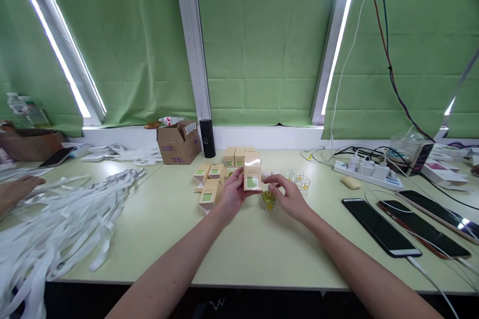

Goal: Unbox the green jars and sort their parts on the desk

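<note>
My left hand (232, 191) holds a small beige box (252, 171) with a green label upright, fingers wrapped around its side and base. To its right, my right hand (290, 196) has thumb and fingertips drawn together near the box's lower right edge; whatever lies between them is too small to make out. Just below those fingertips a small glass cup with yellow-green content (268, 200) stands on the table. More beige boxes (210, 193) are grouped left of and behind my left hand. Several small clear cups (298, 177) stand behind my right hand.
White straps (82, 219) cover the table's left side, where another person's hand (18, 191) rests. An open cardboard box (178, 144) and a black cylinder (207, 138) stand at the back. Phones (381, 226) with cables and a power strip (368, 174) lie at the right.
</note>
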Action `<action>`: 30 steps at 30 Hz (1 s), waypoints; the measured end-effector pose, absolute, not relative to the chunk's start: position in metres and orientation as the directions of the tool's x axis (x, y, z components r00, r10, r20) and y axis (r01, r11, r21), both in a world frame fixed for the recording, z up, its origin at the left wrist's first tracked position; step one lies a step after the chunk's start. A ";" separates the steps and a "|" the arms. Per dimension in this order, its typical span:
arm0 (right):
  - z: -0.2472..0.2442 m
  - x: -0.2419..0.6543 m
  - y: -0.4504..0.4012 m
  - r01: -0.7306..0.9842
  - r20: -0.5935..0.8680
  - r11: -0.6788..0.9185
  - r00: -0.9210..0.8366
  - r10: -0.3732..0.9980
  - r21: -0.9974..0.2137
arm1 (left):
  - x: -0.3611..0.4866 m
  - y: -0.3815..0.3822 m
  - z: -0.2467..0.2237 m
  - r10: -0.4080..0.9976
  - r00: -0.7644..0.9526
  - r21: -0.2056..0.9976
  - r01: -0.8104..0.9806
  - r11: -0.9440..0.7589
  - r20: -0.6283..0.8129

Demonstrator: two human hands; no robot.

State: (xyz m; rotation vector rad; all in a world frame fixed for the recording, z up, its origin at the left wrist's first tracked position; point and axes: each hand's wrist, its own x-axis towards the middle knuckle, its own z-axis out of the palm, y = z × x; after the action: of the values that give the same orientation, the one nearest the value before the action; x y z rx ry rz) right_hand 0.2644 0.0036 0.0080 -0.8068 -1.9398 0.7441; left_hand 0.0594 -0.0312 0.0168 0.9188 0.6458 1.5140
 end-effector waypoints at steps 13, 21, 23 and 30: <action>0.042 0.245 0.011 -0.006 0.286 0.318 -0.453 0.844 -0.948 | 0.064 -0.036 0.022 0.961 -0.022 0.886 -0.382 -0.262 0.274; 0.042 0.241 0.029 -0.009 0.230 0.239 -0.305 0.924 -0.971 | 0.065 -0.037 0.021 0.917 0.009 0.885 -0.265 -0.382 0.399; 0.038 0.237 0.028 -0.002 0.253 0.264 -0.293 0.922 -0.964 | 0.066 -0.035 0.019 0.914 -0.006 0.888 -0.234 -0.396 0.407; 0.020 0.232 0.029 0.015 0.309 0.326 -0.275 0.910 -0.945 | 0.067 -0.030 0.013 0.908 -0.037 0.894 -0.161 -0.417 0.417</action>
State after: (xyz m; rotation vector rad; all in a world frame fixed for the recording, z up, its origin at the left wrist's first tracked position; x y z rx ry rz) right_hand 0.2318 0.0288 0.0197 -0.8622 -1.5875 1.1189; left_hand 0.0670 -0.0302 0.0126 1.3832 0.8479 1.5930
